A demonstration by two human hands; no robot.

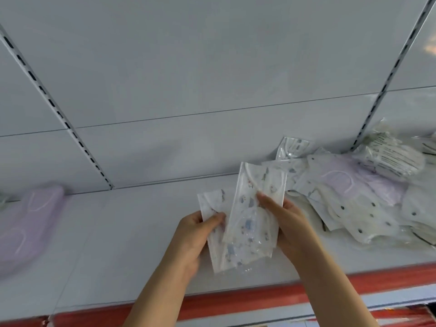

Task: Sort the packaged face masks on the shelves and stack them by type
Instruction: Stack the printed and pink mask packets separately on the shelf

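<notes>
1. The printed mask packets [245,223], white with small blue and grey figures, are held above the white shelf [132,232], a few fanned together near its front edge.
2. The left hand [200,230] pinches the lower packets at their left edge, thumb on top and fingers curled beneath.
3. The right hand [283,220] grips the uppermost packet at its right edge, thumb pressed on the film.
4. These packets look very light, thin and floppy; the clear film is likely slippery, so packets could slide over one another. Taking hold at a long edge or a sealed end, and squaring the edges between both hands, seems safest.
5. Just beside the right hand lies the unsorted heap [354,197]: dotted cream packets, a lilac packet and more printed ones, overlapping loosely.
6. Well apart, at the far left, sits a lilac stack [30,223], apparently already sorted.
7. A slotted upright [56,109] runs up the back panel; a red strip [236,300] trims the shelf front.
</notes>
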